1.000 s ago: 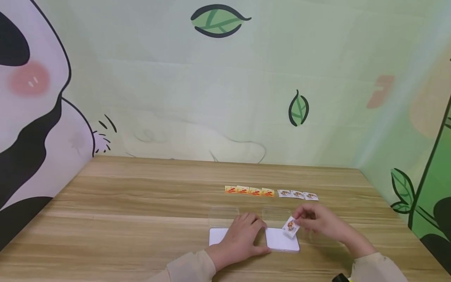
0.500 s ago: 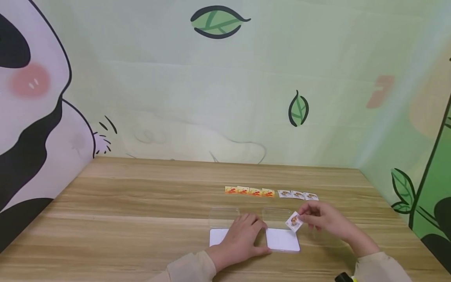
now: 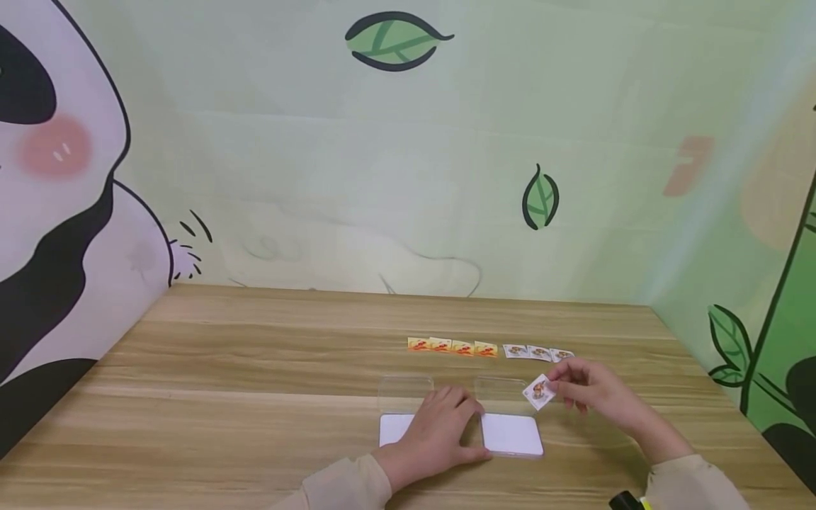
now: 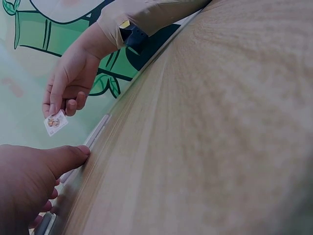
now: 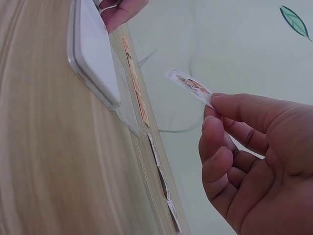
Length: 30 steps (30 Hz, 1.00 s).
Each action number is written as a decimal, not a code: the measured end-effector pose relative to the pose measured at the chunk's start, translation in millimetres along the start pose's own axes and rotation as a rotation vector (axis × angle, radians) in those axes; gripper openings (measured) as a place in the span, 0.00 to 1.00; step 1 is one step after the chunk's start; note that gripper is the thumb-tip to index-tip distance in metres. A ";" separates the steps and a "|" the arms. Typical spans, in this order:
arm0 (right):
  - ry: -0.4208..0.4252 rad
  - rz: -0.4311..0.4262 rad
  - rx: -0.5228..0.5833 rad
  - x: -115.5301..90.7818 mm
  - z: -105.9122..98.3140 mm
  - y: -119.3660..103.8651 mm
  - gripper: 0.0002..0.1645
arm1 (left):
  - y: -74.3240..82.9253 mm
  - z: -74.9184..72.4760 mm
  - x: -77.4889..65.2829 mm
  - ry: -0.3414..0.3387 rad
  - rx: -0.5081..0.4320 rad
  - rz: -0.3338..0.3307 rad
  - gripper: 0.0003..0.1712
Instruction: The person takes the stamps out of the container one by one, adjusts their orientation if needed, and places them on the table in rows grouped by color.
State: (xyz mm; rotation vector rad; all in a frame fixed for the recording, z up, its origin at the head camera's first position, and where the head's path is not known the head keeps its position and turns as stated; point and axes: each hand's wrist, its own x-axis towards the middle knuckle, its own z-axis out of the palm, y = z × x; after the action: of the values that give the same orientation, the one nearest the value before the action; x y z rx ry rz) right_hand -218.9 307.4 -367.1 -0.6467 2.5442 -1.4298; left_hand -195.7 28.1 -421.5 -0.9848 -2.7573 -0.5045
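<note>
My right hand [image 3: 589, 389] pinches a small white card [image 3: 538, 392] with an orange-brown picture between thumb and fingertips. The card hangs in the air, tilted, just beyond the right-hand flat white case [image 3: 512, 434] with its clear lid [image 3: 500, 394] folded back. In the right wrist view, the pinched card [image 5: 190, 86] points away from the fingers. My left hand [image 3: 433, 435] holds the left end of this case, thumb [image 4: 73, 156] at the near corner and index finger at the far one. It partly covers a second such case [image 3: 393, 428] on the left.
Behind the cases lies a row of small cards: several orange-yellow ones [image 3: 451, 346] on the left, three white ones [image 3: 537, 352] on the right, the last partly behind my right hand. A printed wall [image 3: 319, 177] stands at the table's [image 3: 223, 368] far edge.
My right hand has lifted the small card off the white case's right side and moved it back and rightward, turning its picture more toward the head view. The left hand stays put.
</note>
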 end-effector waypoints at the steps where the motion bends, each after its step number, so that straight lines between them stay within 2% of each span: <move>1: 0.007 0.005 0.001 0.3 0.0 0.2 0.15 | -0.2 0.0 0.0 -0.001 0.002 -0.001 0.29; 7: 0.049 0.016 0.000 0.9 -0.1 1.9 0.14 | 0.3 -0.6 -0.3 -0.005 0.014 -0.001 0.30; 17: 0.129 0.111 -0.004 1.5 -3.9 0.0 0.15 | 1.4 -2.4 -0.8 0.002 0.007 0.004 0.29; 30: 0.219 0.191 0.007 4.4 -9.7 6.1 0.17 | 1.3 -1.3 -0.4 -0.001 0.007 0.003 0.29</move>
State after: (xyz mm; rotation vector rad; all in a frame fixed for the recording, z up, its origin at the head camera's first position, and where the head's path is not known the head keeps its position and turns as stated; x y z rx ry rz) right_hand -227.9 315.8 -366.7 -0.2481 2.6744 -1.5162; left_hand -194.5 28.3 -420.1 -0.9878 -2.7564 -0.4939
